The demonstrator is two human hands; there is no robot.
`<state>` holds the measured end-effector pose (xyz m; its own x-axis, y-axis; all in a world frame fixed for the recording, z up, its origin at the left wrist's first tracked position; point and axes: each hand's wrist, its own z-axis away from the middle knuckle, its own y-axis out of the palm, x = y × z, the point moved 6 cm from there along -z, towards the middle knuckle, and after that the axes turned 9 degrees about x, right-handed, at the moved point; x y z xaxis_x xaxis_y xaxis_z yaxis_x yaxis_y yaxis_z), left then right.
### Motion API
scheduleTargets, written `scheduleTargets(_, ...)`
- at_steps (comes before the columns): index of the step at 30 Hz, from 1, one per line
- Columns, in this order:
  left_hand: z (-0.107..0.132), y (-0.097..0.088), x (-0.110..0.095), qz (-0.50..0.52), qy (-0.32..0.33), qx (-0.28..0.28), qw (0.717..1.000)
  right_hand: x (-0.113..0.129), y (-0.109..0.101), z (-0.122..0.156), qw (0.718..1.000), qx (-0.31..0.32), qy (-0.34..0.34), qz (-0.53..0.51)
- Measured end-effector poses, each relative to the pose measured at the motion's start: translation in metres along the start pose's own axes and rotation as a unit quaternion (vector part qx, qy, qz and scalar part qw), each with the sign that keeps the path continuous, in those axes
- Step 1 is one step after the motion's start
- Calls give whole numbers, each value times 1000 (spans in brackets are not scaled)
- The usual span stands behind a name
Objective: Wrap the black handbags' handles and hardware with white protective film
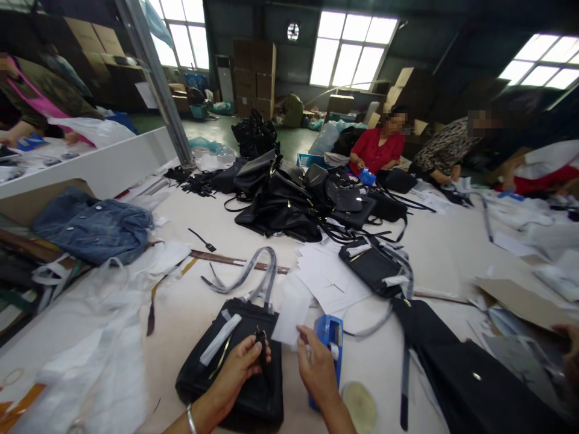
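Note:
A black handbag (271, 392) lies on the table in front of me, with white wrapping over part of its front, a gold zip and wrapped grey straps. Above the bag, my left hand (242, 364) is closed around a small black hang tag (261, 348) with a metal clasp at its top. My right hand (319, 367) is just right of the bag, its thumb and fingertips pinching the lower edge of a thin white sheet of paper (292, 310). Beside that hand stands a blue tape dispenser (336, 328), partly hidden by it. A roll of tape (359, 407) lies nearby.
Loose white sheets (330, 280) and a second black bag (373, 265) lie beyond my hands. A large heap of black bags (289, 202) covers the table's far side. A denim garment (94, 223) is at left, a black flap (479, 374) at right. Co-workers sit opposite.

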<state>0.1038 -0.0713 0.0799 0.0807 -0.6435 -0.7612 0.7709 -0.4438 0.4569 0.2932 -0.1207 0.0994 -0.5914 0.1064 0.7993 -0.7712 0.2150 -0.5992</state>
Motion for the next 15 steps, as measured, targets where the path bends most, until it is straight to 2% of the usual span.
scheduleTargets(2, 2, -2, -5, -55, 20, -19, 998, -4, 3, 7, 998, 1, 48, -52)
scheduleTargets(5, 2, -6, -11, -112, 62, -44, 991, -11, 5, 13, 987, -38, 116, -103)
scheduleTargets(8, -3, -8, -14, -153, 101, -46, 982, -13, 15, 14, 974, -45, 134, -179)
scheduleTargets(11, -7, -9, -17, -201, 114, -46, 972, -7, 38, 18, 949, 26, 123, -290)
scheduleTargets(15, -3, -12, -20, -195, 105, -90, 971, 0, 65, 29, 909, 126, 124, -376)
